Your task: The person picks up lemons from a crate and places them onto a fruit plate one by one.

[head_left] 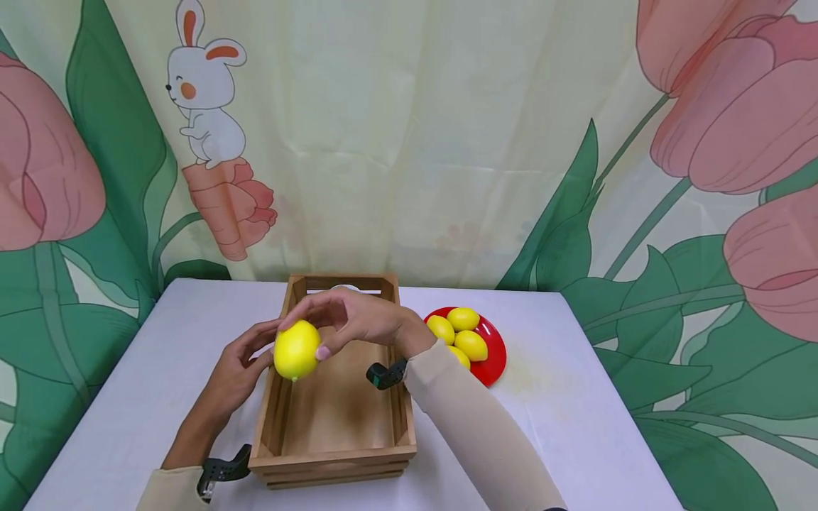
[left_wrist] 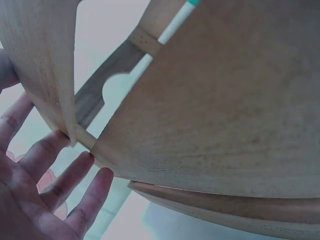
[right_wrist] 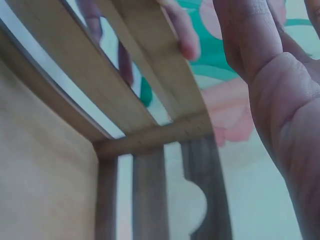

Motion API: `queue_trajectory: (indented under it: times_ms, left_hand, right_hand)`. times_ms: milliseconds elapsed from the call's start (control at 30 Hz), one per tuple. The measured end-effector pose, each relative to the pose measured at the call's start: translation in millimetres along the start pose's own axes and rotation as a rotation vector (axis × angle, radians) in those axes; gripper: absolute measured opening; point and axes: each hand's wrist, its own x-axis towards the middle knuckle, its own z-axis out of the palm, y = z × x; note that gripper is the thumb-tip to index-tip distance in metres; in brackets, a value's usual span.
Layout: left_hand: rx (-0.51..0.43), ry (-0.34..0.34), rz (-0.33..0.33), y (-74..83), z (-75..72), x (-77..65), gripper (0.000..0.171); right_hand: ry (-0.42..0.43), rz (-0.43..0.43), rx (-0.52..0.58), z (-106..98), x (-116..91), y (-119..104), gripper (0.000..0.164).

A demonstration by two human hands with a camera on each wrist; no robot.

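A yellow lemon (head_left: 297,350) is held by my right hand (head_left: 358,319), the thumb on its right side and the fingers across its upper left. It hangs over the left wall of a slatted wooden crate (head_left: 341,411). My left hand (head_left: 233,369) grips that wall, with thumb over the rim and fingers spread along the outer slats, as the left wrist view shows from close by. Whether the left fingertips also touch the lemon, I cannot tell. Neither wrist view shows the lemon. More lemons (head_left: 471,345) lie on a red plate (head_left: 495,355), partly behind the right forearm.
The crate stands on a white-covered table (head_left: 543,426), its far end wall cut with a rounded notch (right_wrist: 192,205). Behind the table hangs a curtain (head_left: 415,142) printed with tulips and a rabbit. Each wrist wears a black strap (head_left: 224,468).
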Motion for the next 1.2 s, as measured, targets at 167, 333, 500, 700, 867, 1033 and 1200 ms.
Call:
queue_trajectory:
  times_ms: [167,333,500,700,867,1033,1200]
  left_hand:
    - [0.017,0.001,0.013,0.8,-0.9,0.2,0.045]
    - [0.026,0.007,0.033,0.9,-1.7,0.9,0.043]
    - [0.007,0.01,0.034,0.6,-1.5,0.7,0.043]
    - [-0.001,0.014,0.019,0.0,-1.4,-0.2,0.042]
    - [-0.004,0.011,0.019,0.1,-1.4,-0.2,0.042]
    - [0.023,0.011,0.041,0.1,-1.4,0.8,0.042]
    - [0.033,0.016,0.035,-1.6,-0.6,1.6,0.041]
  right_hand:
    - [0.058,0.019,-0.021,-9.0,-13.9,-11.2,0.05]
    - [0.121,0.034,-0.053,-17.1,-32.0,-18.3,0.049]
    - [0.15,0.033,-0.053,-26.5,-50.0,-21.3,0.048]
    - [0.175,0.038,-0.032,-36.7,-71.1,-23.7,0.049]
    - [0.22,0.052,-0.034,-43.5,-89.6,-25.9,0.049]
    - [0.263,0.05,-0.034,-48.9,-106.0,-26.4,0.05]
    - [0.284,0.041,-0.03,-53.1,-122.0,-24.0,0.05]
